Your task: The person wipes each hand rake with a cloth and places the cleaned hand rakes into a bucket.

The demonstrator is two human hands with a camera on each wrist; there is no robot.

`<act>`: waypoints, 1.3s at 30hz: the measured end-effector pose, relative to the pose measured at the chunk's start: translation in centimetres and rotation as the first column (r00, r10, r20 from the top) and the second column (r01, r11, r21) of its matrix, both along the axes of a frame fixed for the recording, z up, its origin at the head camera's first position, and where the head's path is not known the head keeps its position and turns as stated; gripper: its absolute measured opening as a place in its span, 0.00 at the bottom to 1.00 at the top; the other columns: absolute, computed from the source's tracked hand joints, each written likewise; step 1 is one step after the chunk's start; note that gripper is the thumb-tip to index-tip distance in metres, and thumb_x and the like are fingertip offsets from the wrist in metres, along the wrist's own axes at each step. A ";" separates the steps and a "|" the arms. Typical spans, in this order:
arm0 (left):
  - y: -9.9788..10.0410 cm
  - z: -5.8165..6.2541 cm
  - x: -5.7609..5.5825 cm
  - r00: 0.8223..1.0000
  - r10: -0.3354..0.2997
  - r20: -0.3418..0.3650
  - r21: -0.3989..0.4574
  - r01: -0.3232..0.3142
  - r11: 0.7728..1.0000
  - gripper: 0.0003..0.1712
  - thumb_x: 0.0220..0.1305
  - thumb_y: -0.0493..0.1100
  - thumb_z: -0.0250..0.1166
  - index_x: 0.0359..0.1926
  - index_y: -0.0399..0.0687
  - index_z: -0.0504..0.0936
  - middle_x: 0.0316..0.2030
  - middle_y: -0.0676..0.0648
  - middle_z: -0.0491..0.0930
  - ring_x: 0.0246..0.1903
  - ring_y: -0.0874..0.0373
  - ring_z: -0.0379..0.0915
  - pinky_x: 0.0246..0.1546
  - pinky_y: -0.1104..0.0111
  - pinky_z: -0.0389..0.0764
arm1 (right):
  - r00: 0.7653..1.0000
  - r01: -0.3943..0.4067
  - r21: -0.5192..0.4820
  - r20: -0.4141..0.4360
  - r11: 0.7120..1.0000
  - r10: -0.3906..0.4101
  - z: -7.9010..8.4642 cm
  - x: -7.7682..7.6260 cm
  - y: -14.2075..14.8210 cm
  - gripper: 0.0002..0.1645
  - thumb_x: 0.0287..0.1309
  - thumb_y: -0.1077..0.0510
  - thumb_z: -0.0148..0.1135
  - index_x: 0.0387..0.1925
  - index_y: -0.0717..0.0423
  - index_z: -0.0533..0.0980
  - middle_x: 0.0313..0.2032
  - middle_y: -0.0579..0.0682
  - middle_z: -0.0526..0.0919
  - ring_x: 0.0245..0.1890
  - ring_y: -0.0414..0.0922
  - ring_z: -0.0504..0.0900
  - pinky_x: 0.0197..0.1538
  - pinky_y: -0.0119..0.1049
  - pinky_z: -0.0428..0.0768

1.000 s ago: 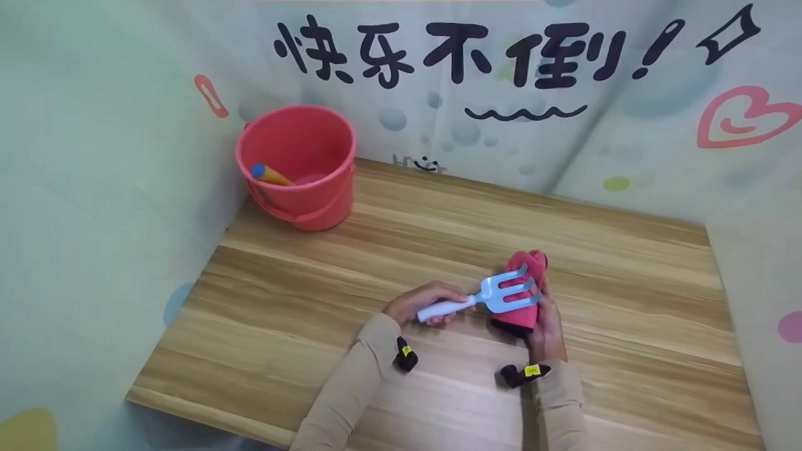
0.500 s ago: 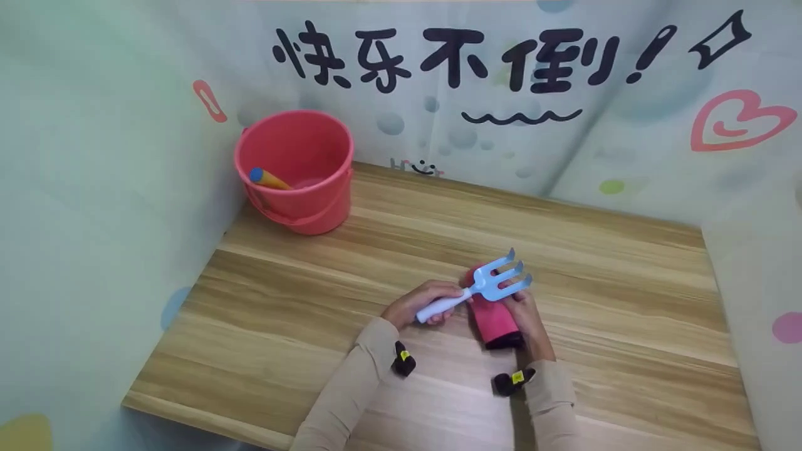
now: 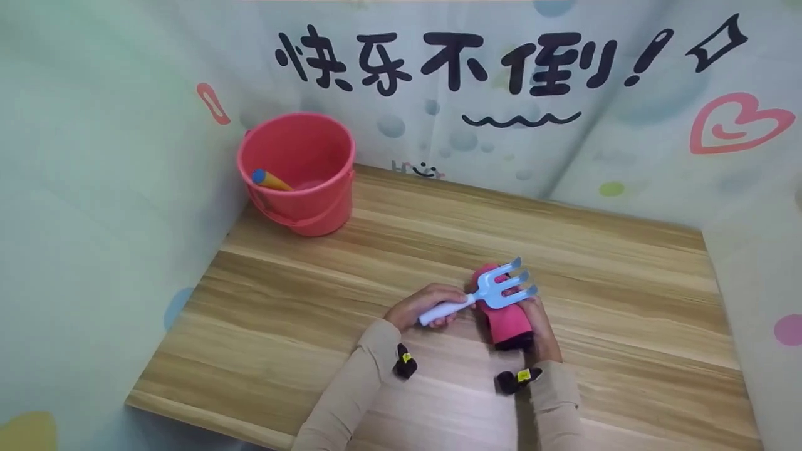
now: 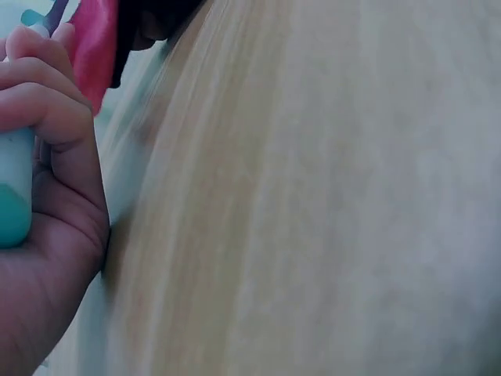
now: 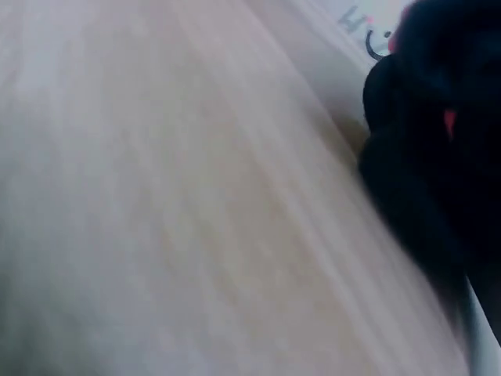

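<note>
My left hand (image 3: 432, 304) grips the pale handle of a light blue hand fork (image 3: 498, 291) in the head view. Its three bent tines point up and right. In the left wrist view, the fingers (image 4: 47, 102) curl round the handle, whose end is green-blue. Behind the fork head, my right hand (image 3: 540, 319) holds a bunched cloth (image 3: 510, 322), pink on one side and black on the other. The cloth lies beneath the tines and partly hides that hand's fingers. Dark folds of the cloth (image 5: 423, 164) fill the right side of the right wrist view.
A pink bucket (image 3: 322, 210) stands at the table's back left, its handle hanging down in front. Inside leans a yellow stick-like thing with a blue end (image 3: 270, 180). Printed fabric walls (image 3: 438, 144) rise behind and beside the wooden table (image 3: 269, 313).
The right hand and cloth have shifted left and slightly nearer under the fork, then a little right again. The left hand stays nearly in place, with the fork tilting slightly.
</note>
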State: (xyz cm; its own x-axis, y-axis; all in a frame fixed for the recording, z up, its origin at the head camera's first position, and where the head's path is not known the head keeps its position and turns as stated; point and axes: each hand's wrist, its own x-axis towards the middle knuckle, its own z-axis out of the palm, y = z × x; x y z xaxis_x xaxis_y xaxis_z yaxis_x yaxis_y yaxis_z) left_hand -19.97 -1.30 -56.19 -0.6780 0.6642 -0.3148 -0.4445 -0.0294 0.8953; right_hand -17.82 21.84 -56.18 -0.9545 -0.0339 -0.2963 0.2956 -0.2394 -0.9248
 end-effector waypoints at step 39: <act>-0.4 0.3 -0.3 0.983 -0.146 0.111 0.024 0.145 0.989 0.28 0.63 0.52 0.55 0.52 0.30 0.75 0.15 0.51 0.73 0.10 0.67 0.66 0.07 0.76 0.62 | 0.973 0.204 -0.569 0.024 0.797 -0.232 0.2 0.0 0.9 0.30 0.67 0.60 0.45 0.68 0.43 0.57 0.44 0.41 0.82 0.44 0.37 0.79 0.47 0.28 0.78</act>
